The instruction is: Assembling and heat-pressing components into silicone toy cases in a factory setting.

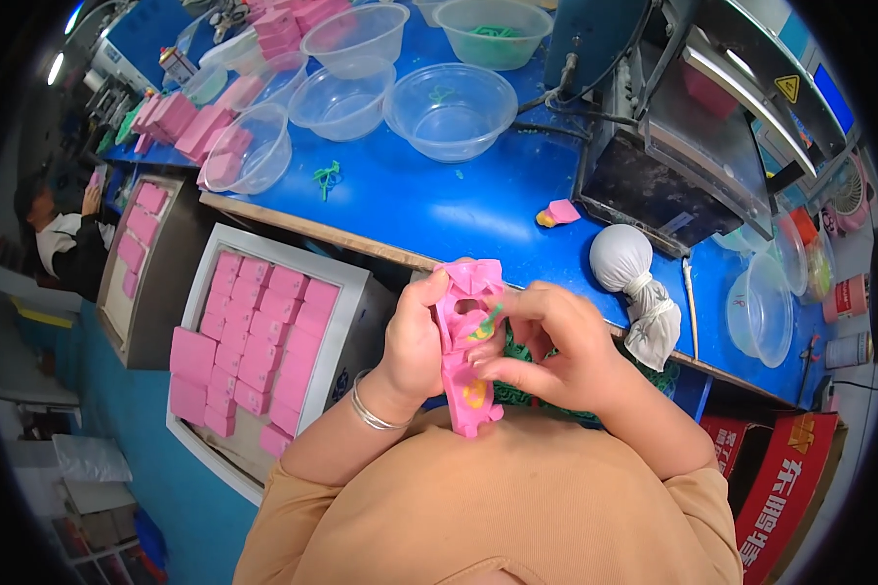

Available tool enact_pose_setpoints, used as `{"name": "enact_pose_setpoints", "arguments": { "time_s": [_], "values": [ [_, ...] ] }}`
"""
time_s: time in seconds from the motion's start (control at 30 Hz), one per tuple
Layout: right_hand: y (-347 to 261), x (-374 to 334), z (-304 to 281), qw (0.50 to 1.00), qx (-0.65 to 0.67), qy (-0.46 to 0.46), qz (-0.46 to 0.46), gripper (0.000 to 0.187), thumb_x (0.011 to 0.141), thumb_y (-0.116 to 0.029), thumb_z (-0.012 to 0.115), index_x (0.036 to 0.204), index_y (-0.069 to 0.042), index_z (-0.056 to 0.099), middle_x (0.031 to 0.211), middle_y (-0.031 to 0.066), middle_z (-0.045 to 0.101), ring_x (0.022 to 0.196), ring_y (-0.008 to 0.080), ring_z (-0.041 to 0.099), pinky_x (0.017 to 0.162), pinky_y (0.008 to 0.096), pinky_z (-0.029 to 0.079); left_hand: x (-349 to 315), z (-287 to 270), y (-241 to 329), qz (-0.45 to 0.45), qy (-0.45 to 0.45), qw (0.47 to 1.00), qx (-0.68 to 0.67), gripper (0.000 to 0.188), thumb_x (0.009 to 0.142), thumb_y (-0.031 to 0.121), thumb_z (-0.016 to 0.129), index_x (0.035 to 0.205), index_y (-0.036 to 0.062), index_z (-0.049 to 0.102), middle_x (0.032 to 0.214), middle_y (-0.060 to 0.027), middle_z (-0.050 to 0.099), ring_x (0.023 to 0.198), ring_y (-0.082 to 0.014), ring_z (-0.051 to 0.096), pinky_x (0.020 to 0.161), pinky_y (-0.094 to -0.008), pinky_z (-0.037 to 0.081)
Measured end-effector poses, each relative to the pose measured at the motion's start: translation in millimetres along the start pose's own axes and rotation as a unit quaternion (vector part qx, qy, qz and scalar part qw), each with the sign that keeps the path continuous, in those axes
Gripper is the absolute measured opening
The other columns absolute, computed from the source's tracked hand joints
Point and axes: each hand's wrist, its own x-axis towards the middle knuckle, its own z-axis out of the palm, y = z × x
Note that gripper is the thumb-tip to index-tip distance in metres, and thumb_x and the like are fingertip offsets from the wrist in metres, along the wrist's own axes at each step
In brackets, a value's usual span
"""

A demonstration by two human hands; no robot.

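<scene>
So — pink piece [456, 368]; hands [415, 336] [571, 346] either side

White cloth bundle [638, 291] near a dark machine [658, 190] on the blue table [390, 200], red carton [788, 497] below.

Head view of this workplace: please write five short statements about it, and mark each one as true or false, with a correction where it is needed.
1. The left hand holds a pink piece with yellow details. True.
2. A silver bangle is on the right wrist. False: it is on the left wrist.
3. Pink blocks lie in rows in a white-rimmed box. True.
4. The tied white bundle lies to the left of both hands. False: it lies to their right.
5. The worktop is blue. True.
</scene>
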Motion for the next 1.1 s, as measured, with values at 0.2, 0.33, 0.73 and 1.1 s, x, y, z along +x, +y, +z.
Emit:
{"name": "enact_pose_setpoints", "arguments": {
  "time_s": [0.2, 0.33, 0.73, 1.1],
  "values": [
    [-1.8, -13.4, 6.0, 0.984, 0.167, 0.008, 0.068, 0.035, 0.072, -0.017, 0.075, 0.095, -0.003, 0.052, 0.068, 0.0042, 0.053, 0.055, 0.0095, 0.051, 0.047, 0.0251, 0.039, 1.4, 7.0, -2.0, 0.025, 0.114, 0.992, -0.046, 0.049, 0.089, 0.042, 0.03, 0.094, -0.0003, 0.055, 0.08, -0.0114, 0.059, 0.066, -0.0192, 0.056, 0.056, -0.0308, 0.046],
    [3.2, -16.3, 12.2, 0.956, 0.275, 0.037, 0.096, 0.022, 0.081, -0.009, 0.066, 0.095, -0.001, 0.05, 0.071, 0.0054, 0.056, 0.056, 0.0073, 0.052, 0.047, 0.0234, 0.04, 3.6, 5.1, -6.7, 0.035, 0.09, 0.993, -0.074, 0.049, 0.089, 0.042, 0.03, 0.093, -0.0003, 0.056, 0.083, -0.0124, 0.061, 0.07, -0.0209, 0.058, 0.06, -0.0325, 0.048],
    [16.6, -21.0, 20.7, 0.696, 0.641, 0.056, 0.319, 0.014, 0.095, -0.014, 0.042, 0.097, -0.001, 0.043, 0.059, 0.0082, 0.054, 0.043, 0.0122, 0.05, 0.048, 0.0228, 0.044, 9.4, 9.7, -6.5, -0.023, 0.02, 0.997, -0.071, 0.058, 0.087, 0.051, 0.031, 0.101, -0.0017, 0.05, 0.078, -0.0153, 0.057, 0.043, -0.0152, 0.042, 0.044, -0.0293, 0.038],
    [-0.1, -19.2, 12.3, 0.902, 0.306, 0.162, 0.256, 0.027, 0.086, -0.012, 0.058, 0.112, -0.005, 0.053, 0.086, 0.0047, 0.044, 0.068, 0.0113, 0.045, 0.055, 0.0224, 0.04, 6.2, 15.1, -3.4, 0.002, 0.077, 0.996, -0.034, 0.047, 0.092, 0.045, 0.026, 0.101, 0.0047, 0.048, 0.078, -0.0122, 0.055, 0.043, -0.0132, 0.041, 0.043, -0.0253, 0.037]
  ]
}}
